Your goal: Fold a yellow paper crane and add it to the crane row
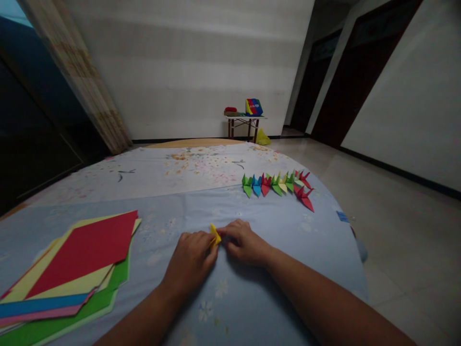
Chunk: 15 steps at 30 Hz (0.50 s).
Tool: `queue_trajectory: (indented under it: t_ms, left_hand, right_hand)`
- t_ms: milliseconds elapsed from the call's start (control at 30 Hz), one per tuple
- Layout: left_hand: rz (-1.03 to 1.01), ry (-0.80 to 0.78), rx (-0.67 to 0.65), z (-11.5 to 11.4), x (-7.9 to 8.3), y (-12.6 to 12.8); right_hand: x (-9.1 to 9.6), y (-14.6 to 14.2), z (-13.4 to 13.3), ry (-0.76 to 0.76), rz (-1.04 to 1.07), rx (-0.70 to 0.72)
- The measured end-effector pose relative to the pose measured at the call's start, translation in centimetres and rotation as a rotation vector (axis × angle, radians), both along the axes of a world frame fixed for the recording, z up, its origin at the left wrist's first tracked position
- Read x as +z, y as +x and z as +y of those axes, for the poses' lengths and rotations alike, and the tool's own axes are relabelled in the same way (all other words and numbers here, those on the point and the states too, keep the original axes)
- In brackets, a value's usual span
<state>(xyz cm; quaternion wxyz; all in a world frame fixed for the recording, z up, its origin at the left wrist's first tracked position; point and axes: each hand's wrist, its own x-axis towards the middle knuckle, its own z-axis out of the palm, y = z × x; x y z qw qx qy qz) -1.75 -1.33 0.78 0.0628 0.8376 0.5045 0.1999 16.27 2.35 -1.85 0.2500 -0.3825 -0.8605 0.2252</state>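
And the left hand pinches the yellow folded paper, right hand close against it, whether gripping I can't tell! Coloured sheets left of the left hand, folded cranes beyond the right.

Yellow paper partly hidden by hands, paper stack cropped left

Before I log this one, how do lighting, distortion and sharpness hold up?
Head view: dim, without strong glare; head view: a soft shadow on the blue tablecloth below the right hand; head view: curtain and nearer door lean, likely wide-angle distortion; head view: yellow paper looks soft, folds unclear.
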Motion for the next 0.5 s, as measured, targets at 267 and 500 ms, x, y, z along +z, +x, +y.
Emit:
queue_trajectory:
  t_ms: [267,500]
  left_hand:
    - [-0.817,-0.27,0.318,0.8,0.4,-0.1]
    - [-0.711,-0.317,0.201,0.3,0.2,0.7]
  right_hand:
    - [-0.1,-0.8,0.6,-0.264,0.504,-0.203]
    - [0.1,-1.4,1.3,-0.61,0.81,-0.118]
